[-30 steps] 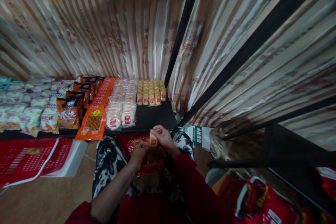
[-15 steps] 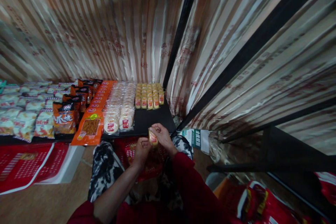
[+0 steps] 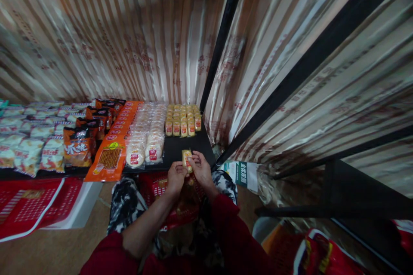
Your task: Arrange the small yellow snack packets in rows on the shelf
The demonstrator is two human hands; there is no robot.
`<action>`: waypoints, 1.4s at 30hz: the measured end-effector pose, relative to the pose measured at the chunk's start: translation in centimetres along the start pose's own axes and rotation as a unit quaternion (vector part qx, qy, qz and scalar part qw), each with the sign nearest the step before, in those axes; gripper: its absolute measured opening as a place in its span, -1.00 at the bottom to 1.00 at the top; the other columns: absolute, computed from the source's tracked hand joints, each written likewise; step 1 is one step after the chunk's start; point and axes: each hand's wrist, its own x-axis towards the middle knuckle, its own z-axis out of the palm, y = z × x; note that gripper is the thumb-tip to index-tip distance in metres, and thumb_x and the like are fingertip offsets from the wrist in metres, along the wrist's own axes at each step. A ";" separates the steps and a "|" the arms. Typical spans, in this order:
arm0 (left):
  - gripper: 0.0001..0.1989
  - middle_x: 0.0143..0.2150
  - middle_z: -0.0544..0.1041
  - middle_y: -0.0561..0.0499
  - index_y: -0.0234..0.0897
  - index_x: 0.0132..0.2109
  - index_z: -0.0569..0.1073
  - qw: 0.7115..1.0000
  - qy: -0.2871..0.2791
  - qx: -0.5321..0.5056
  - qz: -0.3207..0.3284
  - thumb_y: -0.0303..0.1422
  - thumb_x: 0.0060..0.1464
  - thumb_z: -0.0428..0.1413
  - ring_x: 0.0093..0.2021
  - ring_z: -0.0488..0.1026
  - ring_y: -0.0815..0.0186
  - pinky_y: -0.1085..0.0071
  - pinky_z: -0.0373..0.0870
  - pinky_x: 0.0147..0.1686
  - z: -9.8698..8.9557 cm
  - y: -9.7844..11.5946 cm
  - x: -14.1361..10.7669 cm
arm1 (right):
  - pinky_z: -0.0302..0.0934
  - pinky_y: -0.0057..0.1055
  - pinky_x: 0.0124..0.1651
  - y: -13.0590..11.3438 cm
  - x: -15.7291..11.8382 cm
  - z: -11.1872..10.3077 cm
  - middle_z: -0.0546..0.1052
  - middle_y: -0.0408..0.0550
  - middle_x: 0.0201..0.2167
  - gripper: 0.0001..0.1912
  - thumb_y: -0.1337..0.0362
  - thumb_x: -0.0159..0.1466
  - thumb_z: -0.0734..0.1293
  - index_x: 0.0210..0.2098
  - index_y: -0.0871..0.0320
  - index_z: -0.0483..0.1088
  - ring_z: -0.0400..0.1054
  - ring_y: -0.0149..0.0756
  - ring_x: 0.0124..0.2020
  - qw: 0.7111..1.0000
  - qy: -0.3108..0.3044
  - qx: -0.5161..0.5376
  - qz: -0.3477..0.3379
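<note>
A small yellow wrapped cake [image 3: 186, 158] with a red label stands upright between my two hands, over the front edge of the black shelf [image 3: 179, 146]. My right hand [image 3: 200, 169] grips its right side with thumb and fingers. On the other side, my left hand [image 3: 176, 177] has its fingers closed at the cake's lower left edge. Beneath both hands a red basket [image 3: 184, 214] sits between my knees, its contents dim and partly hidden. Several matching cakes [image 3: 183, 128] stand in tight rows at the shelf's back right.
Left of the cakes lie clear-wrapped round white crackers [image 3: 135, 154], orange stick-snack packs [image 3: 111, 157], black-and-orange bags [image 3: 77, 146] and white snack bags [image 3: 53, 154]. Another red basket [image 3: 38, 208] is on the floor at left. Black posts [image 3: 222, 43] stand before the striped sheeting.
The cake has risen slightly and turned more upright, its label facing me. My left hand has come up to its side, and my right hand has shifted down along its right edge.
</note>
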 end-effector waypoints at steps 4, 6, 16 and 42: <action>-0.82 -0.52 0.40 0.11 -0.32 -0.35 0.35 1.000 0.003 0.007 0.006 -0.56 -0.13 0.19 -0.53 0.36 0.49 0.55 0.33 -0.45 1.0 0.8 0.6 | 0.34 -0.34 -0.23 0.2 0.0 -0.4 0.48 -0.03 -0.32 -0.71 0.12 0.12 0.29 -0.24 0.16 0.30 0.39 -0.32 -0.34 0.999 0.020 -0.033 -0.019; -0.83 -0.51 0.39 0.12 -0.32 -0.34 0.34 1.000 0.003 0.020 0.010 -0.57 -0.10 0.17 -0.53 0.35 0.50 0.56 0.33 -0.46 1.5 1.0 1.0 | 0.34 -0.33 -0.21 0.3 0.1 -0.6 0.49 -0.03 -0.34 -0.75 0.12 0.13 0.28 -0.28 0.15 0.30 0.40 -0.32 -0.34 0.999 0.020 -0.037 -0.025; -0.79 -0.47 0.36 0.12 -0.30 -0.30 0.30 0.995 -0.011 0.082 0.051 -0.60 -0.08 0.14 -0.52 0.34 0.49 0.58 0.32 -0.52 3.7 0.2 3.5 | 0.27 -0.36 -0.27 -0.5 1.2 -1.6 0.41 -0.02 -0.33 -0.77 0.16 0.16 0.22 -0.28 0.17 0.37 0.31 -0.33 -0.40 0.976 0.105 -0.180 -0.059; -0.61 -0.09 0.45 -0.09 -0.19 0.03 0.43 0.867 -0.039 0.477 0.137 -0.40 0.02 0.01 -0.03 0.35 0.27 0.47 0.23 -0.02 7.5 3.0 6.2 | 0.20 -0.30 -0.04 1.0 5.3 -1.8 0.41 0.15 -0.07 -0.51 0.36 0.13 0.11 0.05 0.26 0.31 0.31 -0.21 -0.12 0.960 0.148 -0.229 -0.058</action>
